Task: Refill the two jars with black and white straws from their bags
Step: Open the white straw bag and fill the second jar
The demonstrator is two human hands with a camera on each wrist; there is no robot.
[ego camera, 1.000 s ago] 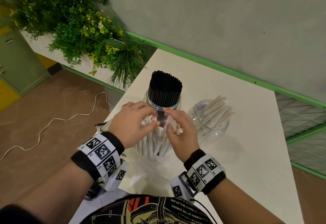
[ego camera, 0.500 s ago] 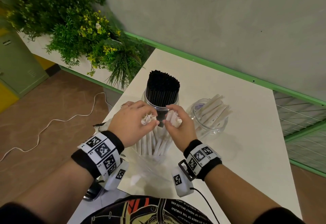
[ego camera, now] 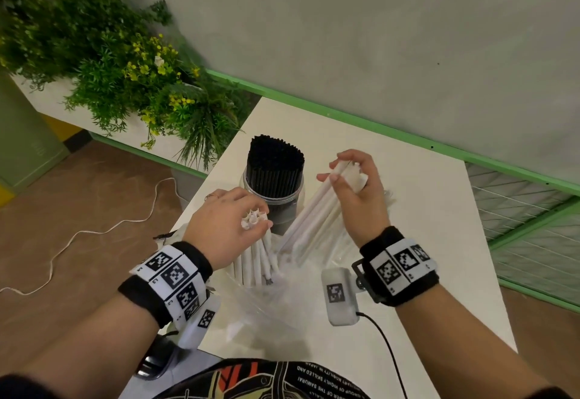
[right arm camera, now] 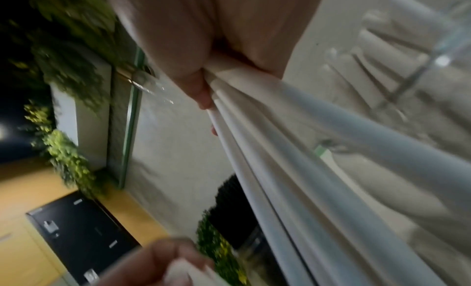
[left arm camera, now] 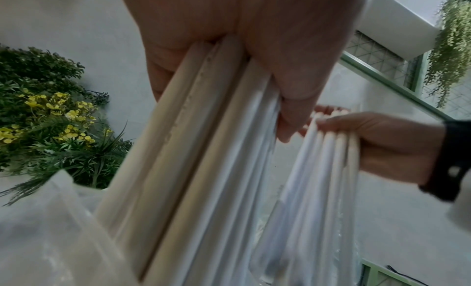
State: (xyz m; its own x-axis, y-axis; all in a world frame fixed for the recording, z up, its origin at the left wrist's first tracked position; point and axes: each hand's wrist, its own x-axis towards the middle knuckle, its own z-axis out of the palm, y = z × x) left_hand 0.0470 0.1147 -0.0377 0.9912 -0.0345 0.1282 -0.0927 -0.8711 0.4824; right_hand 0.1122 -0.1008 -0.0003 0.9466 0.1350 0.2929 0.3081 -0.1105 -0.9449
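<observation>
My left hand (ego camera: 224,226) grips a bunch of white straws (ego camera: 255,251) by their tops, centre of frame, lower ends in the clear bag (ego camera: 266,301) on the surface (ego camera: 423,210). My right hand (ego camera: 354,191) grips a second, slanted bunch (ego camera: 314,213) right of the full black-straw jar (ego camera: 276,178). The white-straw jar is hidden behind my right hand in the head view. Risks, I think: loose straws slip from either bunch, the bag drags along, or the slanted bunch knocks the black jar.
</observation>
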